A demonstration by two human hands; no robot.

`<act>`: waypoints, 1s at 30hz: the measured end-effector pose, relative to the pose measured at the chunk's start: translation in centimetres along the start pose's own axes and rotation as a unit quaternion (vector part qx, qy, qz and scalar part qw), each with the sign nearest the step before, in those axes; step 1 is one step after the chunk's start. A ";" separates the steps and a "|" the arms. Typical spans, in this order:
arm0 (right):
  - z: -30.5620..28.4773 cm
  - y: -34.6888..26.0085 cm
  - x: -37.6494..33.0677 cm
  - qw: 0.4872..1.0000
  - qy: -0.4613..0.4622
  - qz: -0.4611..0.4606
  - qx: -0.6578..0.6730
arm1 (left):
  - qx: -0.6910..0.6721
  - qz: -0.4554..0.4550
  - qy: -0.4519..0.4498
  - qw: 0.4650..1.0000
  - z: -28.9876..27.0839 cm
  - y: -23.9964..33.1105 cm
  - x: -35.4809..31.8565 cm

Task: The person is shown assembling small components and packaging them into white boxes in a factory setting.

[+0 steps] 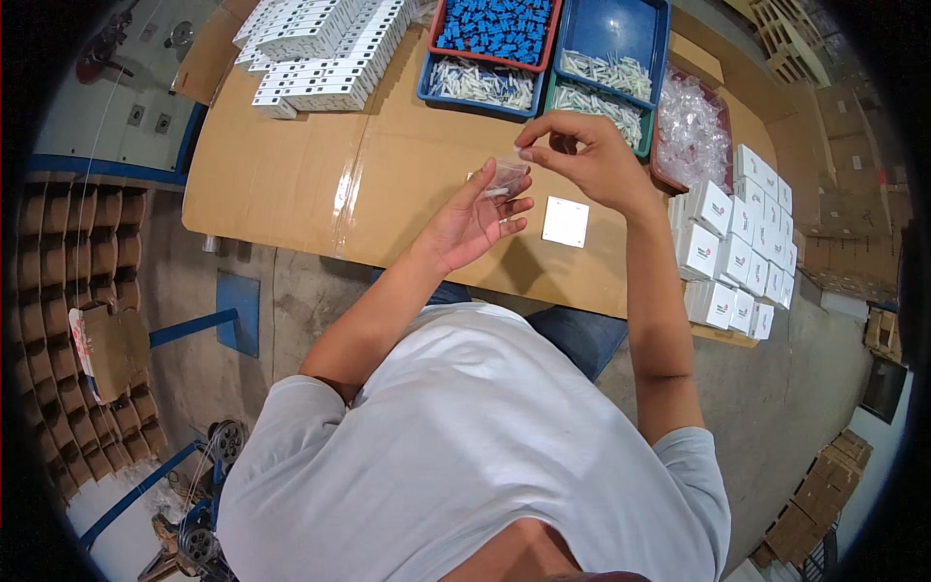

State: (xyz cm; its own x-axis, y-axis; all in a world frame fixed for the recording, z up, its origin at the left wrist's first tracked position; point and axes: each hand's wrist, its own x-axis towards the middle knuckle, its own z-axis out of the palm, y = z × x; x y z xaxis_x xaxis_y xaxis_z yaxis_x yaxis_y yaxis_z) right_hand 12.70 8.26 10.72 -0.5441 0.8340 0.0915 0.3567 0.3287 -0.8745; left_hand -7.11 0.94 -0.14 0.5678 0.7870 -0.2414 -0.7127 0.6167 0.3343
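Currently the left hand (468, 225), palm turned up and fingers loosely curled, has its grip on a small clear plastic bag (507, 177) with white pieces (495, 192) inside, at the upper centre of the frame, above the brown cardboard-topped table (291, 189). Bent at the wrist, the right hand (593, 163) pinches the bag's upper edge between thumb and index finger. Just below, a flat white square plate (565, 222) lies on the table.

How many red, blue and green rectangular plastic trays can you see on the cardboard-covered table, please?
Red: 2 (left red plastic tray, right red plastic tray)
Blue: 2 (left blue plastic tray, right blue plastic tray)
Green: 1 (green plastic tray)
Total: 5 visible
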 end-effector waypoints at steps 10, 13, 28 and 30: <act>0.0 -1.7 0.2 0.994 -0.073 -0.031 -0.071 | 0.020 0.005 0.006 1.000 0.0 0.0 0.0; 0.7 -1.1 0.2 0.997 -0.056 -0.021 -0.058 | 0.013 0.008 -0.002 1.000 -0.2 -0.1 0.1; 1.0 -0.6 -0.3 0.974 -0.090 -0.060 -0.198 | 0.010 0.010 0.002 1.000 0.3 -0.1 0.2; 1.1 -0.8 -0.1 0.975 -0.090 -0.042 -0.201 | 0.011 0.011 0.001 1.000 0.0 0.0 0.3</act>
State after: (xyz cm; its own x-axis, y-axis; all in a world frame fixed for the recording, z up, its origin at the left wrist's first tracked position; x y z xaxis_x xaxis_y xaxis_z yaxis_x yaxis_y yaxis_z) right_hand 11.61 7.37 10.89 -0.6952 0.7178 0.0383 0.5546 0.5695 -0.6068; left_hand -6.97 1.16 -0.24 0.5508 0.8005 -0.2364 -0.7156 0.5986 0.3600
